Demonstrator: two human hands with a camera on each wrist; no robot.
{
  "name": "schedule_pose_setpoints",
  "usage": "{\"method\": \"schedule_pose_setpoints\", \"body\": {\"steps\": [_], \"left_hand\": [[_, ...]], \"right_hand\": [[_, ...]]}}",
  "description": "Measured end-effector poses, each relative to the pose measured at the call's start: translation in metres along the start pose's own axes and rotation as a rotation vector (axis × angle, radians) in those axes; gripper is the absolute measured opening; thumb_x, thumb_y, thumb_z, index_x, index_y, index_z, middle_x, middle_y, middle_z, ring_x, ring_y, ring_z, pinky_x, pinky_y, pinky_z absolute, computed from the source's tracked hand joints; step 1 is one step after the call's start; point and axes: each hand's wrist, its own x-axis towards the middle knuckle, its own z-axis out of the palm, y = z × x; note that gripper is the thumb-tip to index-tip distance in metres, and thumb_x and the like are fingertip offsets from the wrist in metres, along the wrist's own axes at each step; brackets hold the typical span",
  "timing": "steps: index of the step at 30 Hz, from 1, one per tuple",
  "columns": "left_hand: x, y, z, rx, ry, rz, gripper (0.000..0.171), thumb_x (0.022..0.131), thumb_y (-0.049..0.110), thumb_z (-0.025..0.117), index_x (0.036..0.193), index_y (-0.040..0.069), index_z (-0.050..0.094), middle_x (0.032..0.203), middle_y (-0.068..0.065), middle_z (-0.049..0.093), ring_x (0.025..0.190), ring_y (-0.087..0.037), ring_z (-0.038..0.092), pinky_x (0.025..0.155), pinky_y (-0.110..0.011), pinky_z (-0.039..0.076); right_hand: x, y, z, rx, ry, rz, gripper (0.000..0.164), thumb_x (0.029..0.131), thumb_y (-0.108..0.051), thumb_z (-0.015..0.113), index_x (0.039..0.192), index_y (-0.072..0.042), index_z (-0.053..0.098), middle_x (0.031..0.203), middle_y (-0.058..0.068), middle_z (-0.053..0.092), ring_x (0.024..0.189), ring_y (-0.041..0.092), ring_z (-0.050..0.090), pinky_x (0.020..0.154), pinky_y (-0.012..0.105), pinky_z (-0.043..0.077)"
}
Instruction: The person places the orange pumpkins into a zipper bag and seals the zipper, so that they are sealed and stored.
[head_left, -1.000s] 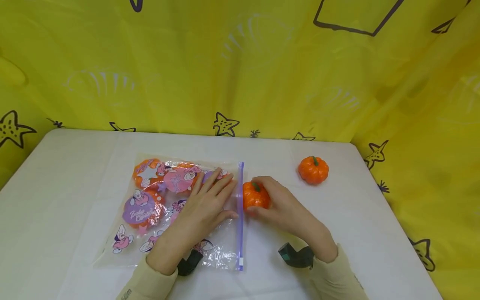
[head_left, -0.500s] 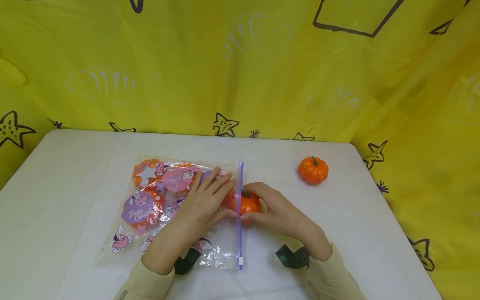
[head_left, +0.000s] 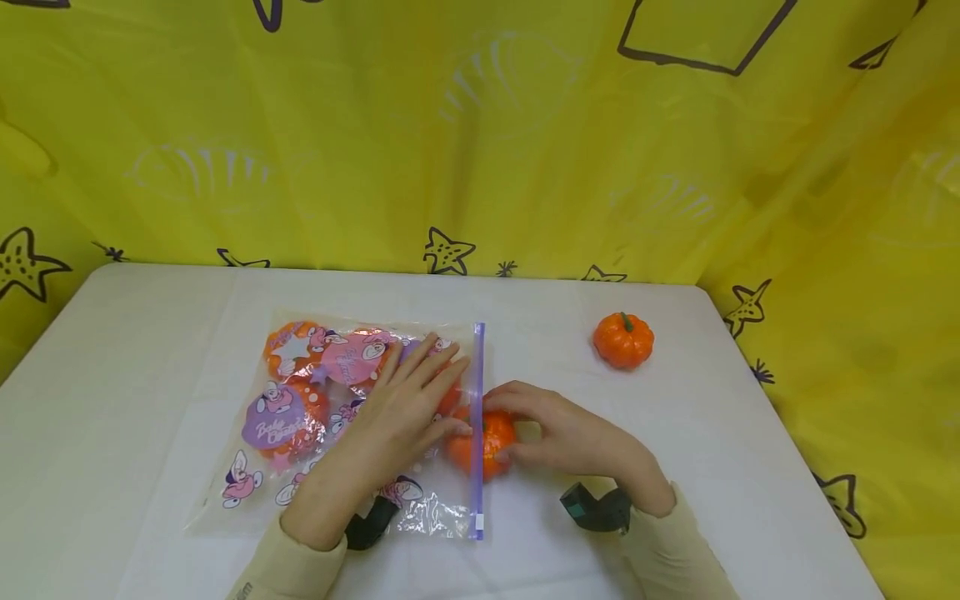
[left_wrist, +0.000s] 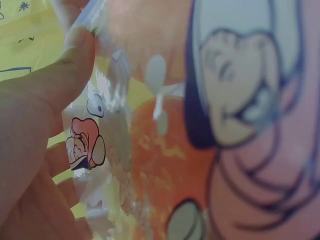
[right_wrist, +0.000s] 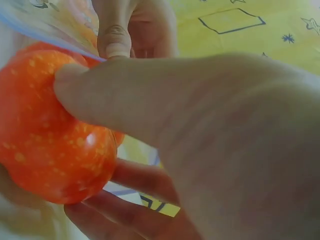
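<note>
My right hand [head_left: 558, 427] grips a small orange toy pumpkin [right_wrist: 60, 135], thumb on one side and fingers on the other. That pumpkin lies at the mouth of a clear printed zip bag [head_left: 442, 508], partly under its purple slider edge [head_left: 478, 375]. My left hand [head_left: 408, 408] rests flat on the bag with fingers spread, its thumb [left_wrist: 75, 55] near the opening. Inside the bag, more orange pumpkins [head_left: 311, 417] show through the pink and purple cartoon print. The far part of the held pumpkin is covered by the plastic.
Another orange pumpkin [head_left: 624, 340] with a green stem stands at the back right of the white table [head_left: 712, 433]. A yellow curtain [head_left: 375, 150] with dark drawn shapes hangs behind and along the right side. Dark camera mounts [head_left: 596, 508] sit at both wrists.
My right hand has moved the pumpkin left and slightly nearer, from beside the bag to partly under its purple edge. The left hand has stayed almost in place.
</note>
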Motion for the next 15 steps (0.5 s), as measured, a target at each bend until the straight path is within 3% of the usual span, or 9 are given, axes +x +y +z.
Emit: {"method": "schedule_pose_setpoints", "body": {"steps": [4,9,12,15], "left_hand": [[0.0,0.0,-0.003,0.005,-0.008,-0.007,0.077,0.081,0.046,0.075,0.146,0.013,0.049,0.156,-0.009,0.043,0.152,-0.033,0.025,0.122,-0.062,0.011],[-0.004,0.001,-0.007,0.021,0.009,-0.012,0.082,0.08,0.048,0.076,0.147,0.011,0.047,0.156,-0.01,0.042,0.151,-0.035,0.025,0.123,-0.06,0.012],[-0.01,0.002,-0.006,0.054,0.004,-0.018,0.091,0.076,0.052,0.078,0.15,0.011,0.044,0.159,-0.011,0.038,0.152,-0.035,0.024,0.123,-0.059,0.013],[-0.016,0.004,-0.004,0.08,-0.044,-0.03,0.106,0.07,0.061,0.079,0.154,0.013,0.036,0.164,-0.011,0.027,0.154,-0.034,0.017,0.124,-0.059,0.009]], "right_hand": [[0.002,0.003,0.001,0.045,-0.021,-0.011,0.043,0.092,-0.015,0.069,0.133,-0.021,0.059,0.137,-0.008,0.057,0.127,0.014,0.054,0.112,0.04,0.044],[0.005,0.002,0.002,0.064,0.019,0.01,0.045,0.092,-0.02,0.071,0.135,-0.021,0.058,0.138,-0.007,0.057,0.127,0.014,0.054,0.109,0.04,0.047],[0.006,0.002,0.003,0.057,0.063,0.025,0.047,0.091,-0.018,0.071,0.135,-0.019,0.057,0.138,-0.006,0.057,0.126,0.014,0.054,0.108,0.04,0.048],[0.005,0.003,0.004,0.055,0.112,0.038,0.047,0.09,-0.014,0.072,0.134,-0.015,0.057,0.135,-0.004,0.059,0.123,0.015,0.056,0.106,0.039,0.05]]}}
